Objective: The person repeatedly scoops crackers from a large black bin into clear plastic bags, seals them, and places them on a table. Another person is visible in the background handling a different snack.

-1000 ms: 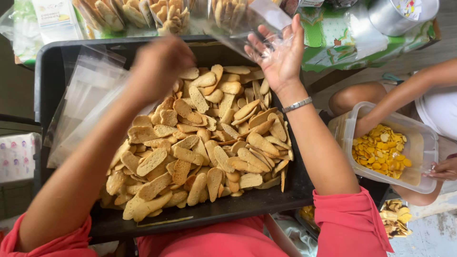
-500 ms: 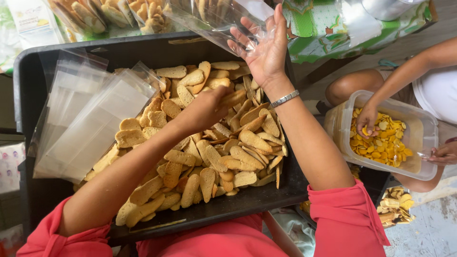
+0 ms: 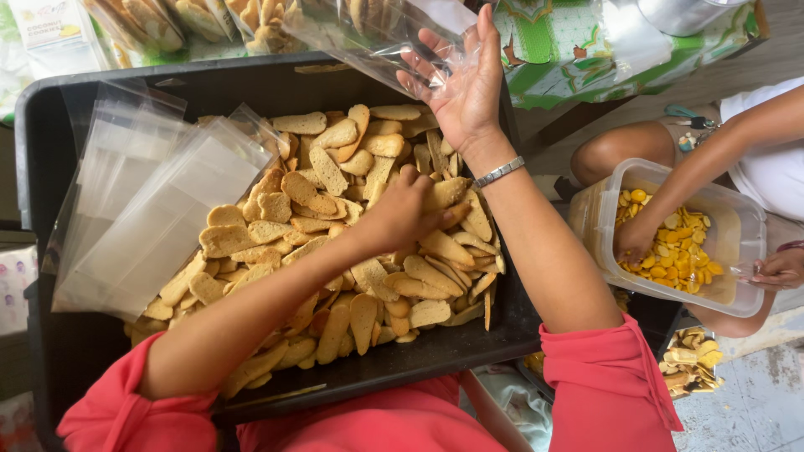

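Biscuits (image 3: 335, 243), pale brown and oblong, lie heaped in a black tray (image 3: 50, 109) and fill most of its middle and the side toward the right hand; there are far too many to count. Taking the tray as the landmark, the left hand (image 3: 410, 209) rests on top of the heap near its centre, fingers curled narrowly about a few biscuits, seemingly so that a small portion comes up at once. The right hand (image 3: 465, 88) is raised over the tray's far edge, palm open and fingers spread wide, propping up a clear plastic bag (image 3: 377, 33) whose mouth seems to face the heap, which would let biscuits slide straight in. One silver bracelet (image 3: 497, 172) sits on that wrist. A stack of empty clear bags (image 3: 142, 201) leans inside the tray against its left wall, close to the biscuits and within easy reach; the sheets overlap, so I cannot tell their number. Beyond the tray's far edge stand several filled bags (image 3: 151, 21) of biscuits. Off the tray's right side, another person's hand (image 3: 634, 238) dips into one clear tub (image 3: 737, 251) of yellow chips (image 3: 670, 247).
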